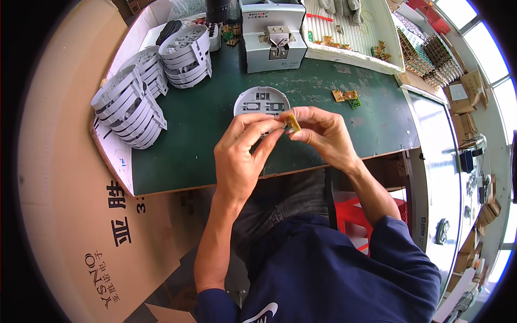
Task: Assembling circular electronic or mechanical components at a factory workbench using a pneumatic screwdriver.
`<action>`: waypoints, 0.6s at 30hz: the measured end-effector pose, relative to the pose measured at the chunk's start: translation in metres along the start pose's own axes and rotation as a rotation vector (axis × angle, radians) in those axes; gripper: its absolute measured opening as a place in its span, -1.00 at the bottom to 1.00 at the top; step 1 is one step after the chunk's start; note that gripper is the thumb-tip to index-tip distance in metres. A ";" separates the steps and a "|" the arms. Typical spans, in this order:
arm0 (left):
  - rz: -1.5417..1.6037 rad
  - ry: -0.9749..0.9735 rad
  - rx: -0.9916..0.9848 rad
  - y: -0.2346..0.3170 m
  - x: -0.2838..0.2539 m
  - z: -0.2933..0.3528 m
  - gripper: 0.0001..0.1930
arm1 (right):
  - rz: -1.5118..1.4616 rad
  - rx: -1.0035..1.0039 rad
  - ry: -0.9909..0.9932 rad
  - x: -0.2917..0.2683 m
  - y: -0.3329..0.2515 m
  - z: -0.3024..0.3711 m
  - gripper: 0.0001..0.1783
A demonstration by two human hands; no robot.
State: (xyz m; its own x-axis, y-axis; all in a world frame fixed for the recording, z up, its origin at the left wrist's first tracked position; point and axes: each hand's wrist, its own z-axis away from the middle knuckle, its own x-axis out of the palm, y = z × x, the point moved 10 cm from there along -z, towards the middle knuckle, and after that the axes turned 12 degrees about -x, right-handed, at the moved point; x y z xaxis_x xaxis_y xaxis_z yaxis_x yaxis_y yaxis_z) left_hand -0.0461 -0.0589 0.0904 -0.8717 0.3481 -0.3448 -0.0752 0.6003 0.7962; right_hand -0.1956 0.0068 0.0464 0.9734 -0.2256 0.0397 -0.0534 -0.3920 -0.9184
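Head view: small yellowish piece (293, 124) within right grip (331, 134), between thumb and fingertips.

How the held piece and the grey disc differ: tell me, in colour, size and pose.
Colour: the held piece is yellowish tan; the disc is light grey.
Size: the held piece is small enough to pinch; the disc is much wider.
Pose: the held piece is up in the fingertips of the right hand; the disc lies on the green table.
Shared: fingers partly hide both.
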 end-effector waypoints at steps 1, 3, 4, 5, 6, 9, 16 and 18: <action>0.000 0.017 -0.009 -0.001 -0.005 -0.005 -0.72 | 0.046 -0.023 -0.010 -0.001 -0.005 -0.004 -0.59; -0.015 -0.054 -0.109 -0.021 -0.008 -0.011 -0.39 | 0.267 -0.045 0.016 -0.014 -0.015 -0.019 -0.59; -0.015 -0.056 -0.109 -0.023 -0.011 -0.012 -0.39 | 0.395 -0.076 0.013 -0.019 -0.021 -0.028 -0.58; -0.125 -0.081 -0.112 -0.026 -0.011 -0.012 -0.25 | 0.626 -0.095 -0.040 -0.015 -0.029 -0.038 -0.59; -0.229 -0.110 -0.107 -0.029 -0.008 -0.013 -0.12 | 0.627 -0.095 -0.039 -0.016 -0.029 -0.045 -0.59; -0.307 -0.218 -0.125 -0.048 0.016 -0.017 0.10 | 0.978 -0.231 -0.177 -0.005 -0.030 -0.068 -0.59; -0.284 -0.226 -0.172 -0.063 0.032 -0.018 0.02 | 1.090 -0.198 -0.313 0.013 0.007 -0.085 -0.64; -0.282 -0.205 -0.174 -0.060 0.032 -0.018 0.00 | 1.108 -0.180 -0.347 0.017 0.008 -0.087 -0.65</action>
State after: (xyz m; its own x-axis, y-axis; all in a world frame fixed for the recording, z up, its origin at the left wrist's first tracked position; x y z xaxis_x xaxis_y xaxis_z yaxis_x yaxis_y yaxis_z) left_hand -0.0781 -0.0970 0.0412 -0.6915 0.3339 -0.6406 -0.3946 0.5682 0.7221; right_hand -0.1990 -0.0778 0.0738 0.3821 -0.2785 -0.8812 -0.9131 -0.2610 -0.3134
